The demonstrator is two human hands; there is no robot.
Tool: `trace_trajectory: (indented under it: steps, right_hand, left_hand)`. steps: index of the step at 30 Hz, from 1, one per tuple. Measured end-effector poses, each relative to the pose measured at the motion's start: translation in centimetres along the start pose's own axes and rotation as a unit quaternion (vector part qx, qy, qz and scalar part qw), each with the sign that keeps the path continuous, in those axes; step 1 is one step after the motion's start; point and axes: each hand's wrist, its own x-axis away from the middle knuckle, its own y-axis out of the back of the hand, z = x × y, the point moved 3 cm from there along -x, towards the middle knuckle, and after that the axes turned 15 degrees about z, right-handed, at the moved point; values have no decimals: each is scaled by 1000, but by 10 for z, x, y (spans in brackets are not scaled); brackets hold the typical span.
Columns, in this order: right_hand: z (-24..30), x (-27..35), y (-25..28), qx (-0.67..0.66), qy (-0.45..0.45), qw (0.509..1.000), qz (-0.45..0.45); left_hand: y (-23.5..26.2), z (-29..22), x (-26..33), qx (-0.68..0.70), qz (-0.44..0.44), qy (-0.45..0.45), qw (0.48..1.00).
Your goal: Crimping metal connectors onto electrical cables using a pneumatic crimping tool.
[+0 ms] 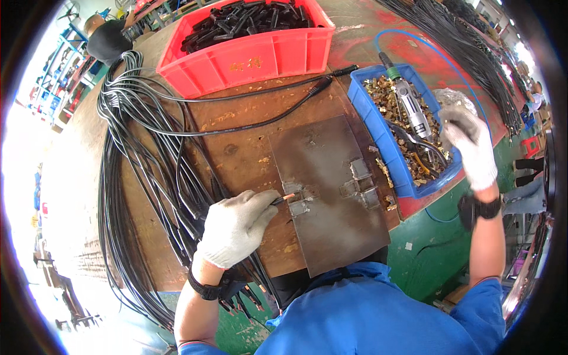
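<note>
My left hand, in a white knit glove, is closed on a black cable. The cable's stripped copper end points right, over the left edge of a dark metal plate with small welded blocks. My right hand, gloved too, is raised by the right side of a blue bin. Its fingers are curled together, and I cannot make out what they hold. Small brass-coloured metal pieces fill the bin. On them lies a silver air tool with a green collar.
Long black cables lie bundled along the left of the wooden table. A red bin of black plastic parts stands at the back. A blue hose loops behind the blue bin. More cables lie far right; other people are in the background.
</note>
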Motion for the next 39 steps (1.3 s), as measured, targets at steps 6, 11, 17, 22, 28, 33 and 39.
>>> trace_trajectory:
  steps: [6,11,17,22,28,33,39]
  right_hand:
    - [37,13,-161,-494,-70,858,119]
    - [7,0,-230,-652,-120,734,150]
    - [0,2,-254,-679,-170,695,161]
    - [3,1,-254,-681,-138,693,192]
    - [4,0,-256,-675,-141,699,187]
    - [3,-1,-256,-676,-140,698,190]
    - [6,-1,-257,-678,-148,695,188]
  left_hand:
    - [-3,2,-8,30,-6,-27,999]
    - [0,1,-6,47,-10,-19,999]
    - [1,3,-1,63,-16,-11,998]
    - [0,3,-1,64,-21,-18,998]
    - [-1,4,-1,65,-30,-22,997]
    - [0,4,-1,71,-28,-25,997]
    - [-1,5,-1,61,-32,-35,997]
